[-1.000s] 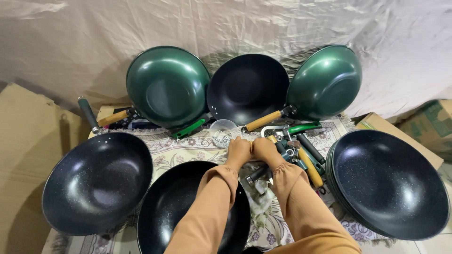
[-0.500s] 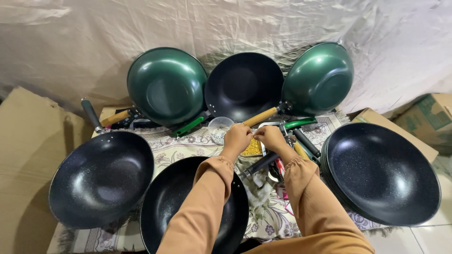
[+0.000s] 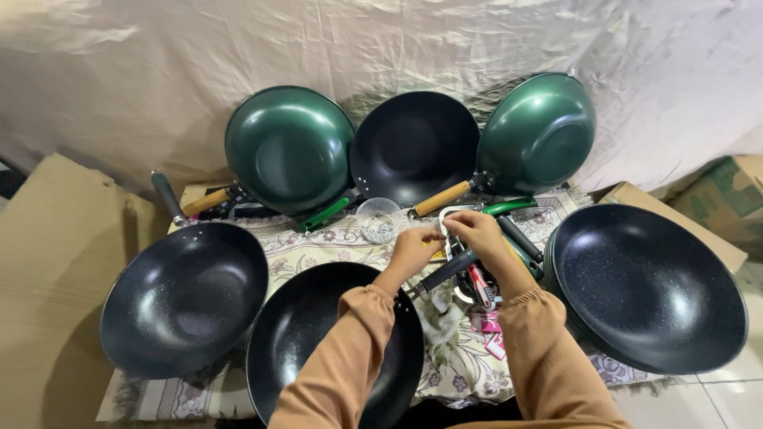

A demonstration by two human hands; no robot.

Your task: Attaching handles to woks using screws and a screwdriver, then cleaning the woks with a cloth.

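My left hand [image 3: 412, 249] and my right hand [image 3: 474, 230] meet over a pile of loose pan handles [image 3: 477, 274] on a patterned cloth [image 3: 318, 246]. Both pinch a thin metal handle bracket [image 3: 447, 230] between them. A dark handle [image 3: 443, 272] sticks out below my hands toward the black wok [image 3: 318, 349] lying right under my left forearm. A small clear bowl [image 3: 377, 220] with tiny bits in it stands just left of my left hand. Orange-brown sleeves cover both arms.
Black woks lie at the left [image 3: 184, 298] and right [image 3: 648, 286]. Two green woks [image 3: 288, 148] [image 3: 537, 133] and a black one [image 3: 414, 147] lean on a creased white sheet [image 3: 381, 48]. Cardboard [image 3: 48, 262] lies left, boxes [image 3: 727, 199] right.
My hands have stayed over the handle pile, drawing slightly closer together on the metal bracket. The view has shifted a little as my head moved.
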